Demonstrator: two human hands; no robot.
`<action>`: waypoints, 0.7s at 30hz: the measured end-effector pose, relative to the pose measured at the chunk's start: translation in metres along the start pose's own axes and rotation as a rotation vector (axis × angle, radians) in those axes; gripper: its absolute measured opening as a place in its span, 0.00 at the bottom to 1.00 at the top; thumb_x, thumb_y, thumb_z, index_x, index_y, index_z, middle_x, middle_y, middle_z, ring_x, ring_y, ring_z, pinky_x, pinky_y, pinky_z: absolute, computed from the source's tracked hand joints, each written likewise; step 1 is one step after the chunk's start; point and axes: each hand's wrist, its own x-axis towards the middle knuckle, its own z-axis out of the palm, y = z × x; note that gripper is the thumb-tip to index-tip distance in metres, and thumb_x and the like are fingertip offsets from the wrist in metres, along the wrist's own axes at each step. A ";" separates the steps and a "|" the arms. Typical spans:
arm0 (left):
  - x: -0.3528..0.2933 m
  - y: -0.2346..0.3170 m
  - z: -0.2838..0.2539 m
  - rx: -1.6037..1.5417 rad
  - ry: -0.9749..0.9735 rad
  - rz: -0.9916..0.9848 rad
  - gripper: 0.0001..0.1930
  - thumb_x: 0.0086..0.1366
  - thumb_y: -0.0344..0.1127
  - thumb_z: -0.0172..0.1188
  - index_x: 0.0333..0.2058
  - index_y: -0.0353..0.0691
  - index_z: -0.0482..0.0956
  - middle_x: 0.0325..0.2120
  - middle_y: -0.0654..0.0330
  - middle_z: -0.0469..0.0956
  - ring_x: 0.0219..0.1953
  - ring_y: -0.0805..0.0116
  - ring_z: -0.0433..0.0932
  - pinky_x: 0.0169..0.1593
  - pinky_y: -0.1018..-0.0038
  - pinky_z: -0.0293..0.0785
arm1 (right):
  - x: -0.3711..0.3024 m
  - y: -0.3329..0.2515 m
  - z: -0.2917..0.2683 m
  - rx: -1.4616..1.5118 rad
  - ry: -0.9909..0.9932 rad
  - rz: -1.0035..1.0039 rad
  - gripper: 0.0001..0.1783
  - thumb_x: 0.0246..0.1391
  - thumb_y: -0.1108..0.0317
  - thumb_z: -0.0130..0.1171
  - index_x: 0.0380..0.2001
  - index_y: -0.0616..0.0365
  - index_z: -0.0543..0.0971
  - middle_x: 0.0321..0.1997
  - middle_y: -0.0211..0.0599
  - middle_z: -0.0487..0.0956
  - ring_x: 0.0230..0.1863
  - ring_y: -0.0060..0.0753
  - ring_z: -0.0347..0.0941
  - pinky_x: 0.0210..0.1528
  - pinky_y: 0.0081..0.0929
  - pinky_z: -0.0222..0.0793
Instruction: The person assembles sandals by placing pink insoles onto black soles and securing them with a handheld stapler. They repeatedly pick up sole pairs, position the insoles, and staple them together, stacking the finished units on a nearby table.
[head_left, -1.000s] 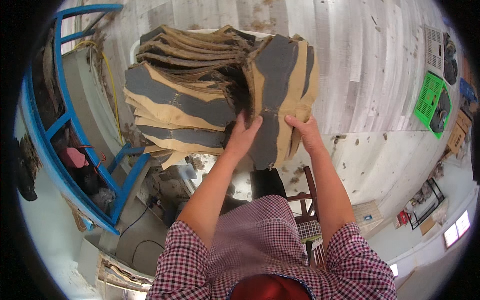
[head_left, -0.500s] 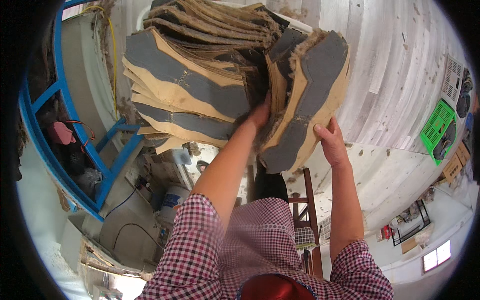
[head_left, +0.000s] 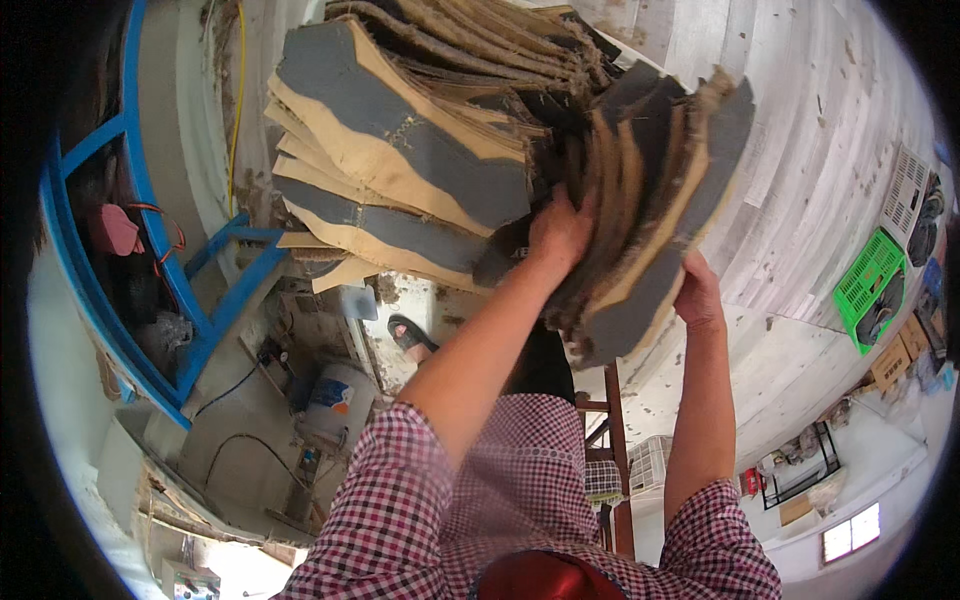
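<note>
— Head view: both hands are on a bundle of grey-and-tan flat cut pieces (head_left: pixel 650 200), sole-shaped sheets stood on edge. The left hand (head_left: pixel 560 232) presses its palm and fingers against the bundle's near face; the right hand (head_left: pixel 698 295) cups its lower right edge, fingers wrapped around it.

— What has changed over the last second?

— The bundle has tipped from lying flat toward upright and come away to the right of the big fanned stack (head_left: pixel 400 170), which sits against the whitewashed wall (head_left: pixel 800 200). I judge the bundle is now separated and carried by the hands alone.

— Anything else close by?

— A blue metal frame (head_left: pixel 160 290) at left and a green crate (head_left: pixel 868 285) far right.
</note>
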 end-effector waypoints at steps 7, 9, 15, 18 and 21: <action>0.003 -0.014 0.003 -0.296 -0.355 -0.104 0.52 0.53 0.71 0.56 0.57 0.22 0.64 0.54 0.38 0.69 0.58 0.46 0.69 0.60 0.62 0.64 | -0.001 -0.019 -0.023 0.152 0.127 0.013 0.29 0.53 0.53 0.56 0.54 0.60 0.72 0.50 0.44 0.77 0.48 0.41 0.75 0.50 0.39 0.73; 0.006 -0.016 0.002 -0.273 -0.388 -0.057 0.53 0.52 0.70 0.58 0.59 0.22 0.61 0.59 0.39 0.65 0.61 0.50 0.65 0.62 0.65 0.61 | 0.002 -0.020 -0.026 0.067 0.103 0.001 0.26 0.54 0.55 0.56 0.51 0.62 0.74 0.48 0.43 0.79 0.45 0.39 0.77 0.48 0.37 0.75; -0.009 -0.026 0.021 -0.583 -0.338 0.103 0.49 0.54 0.57 0.65 0.64 0.31 0.52 0.58 0.48 0.67 0.59 0.57 0.67 0.62 0.69 0.61 | -0.002 -0.018 -0.027 0.051 0.059 -0.002 0.25 0.56 0.54 0.51 0.51 0.60 0.74 0.46 0.41 0.79 0.45 0.36 0.77 0.46 0.35 0.75; -0.018 -0.019 0.017 -0.553 -0.387 0.088 0.50 0.52 0.48 0.69 0.65 0.31 0.48 0.60 0.46 0.64 0.61 0.56 0.65 0.63 0.68 0.60 | -0.018 -0.022 -0.007 0.106 0.143 0.005 0.26 0.57 0.53 0.51 0.54 0.58 0.72 0.49 0.40 0.78 0.48 0.37 0.76 0.48 0.36 0.74; -0.049 -0.007 0.009 -0.531 -0.443 0.311 0.50 0.49 0.39 0.70 0.65 0.31 0.49 0.59 0.45 0.65 0.60 0.55 0.66 0.64 0.68 0.60 | -0.053 -0.023 -0.029 0.022 0.255 0.011 0.31 0.56 0.49 0.52 0.56 0.58 0.70 0.54 0.40 0.74 0.53 0.39 0.71 0.56 0.39 0.68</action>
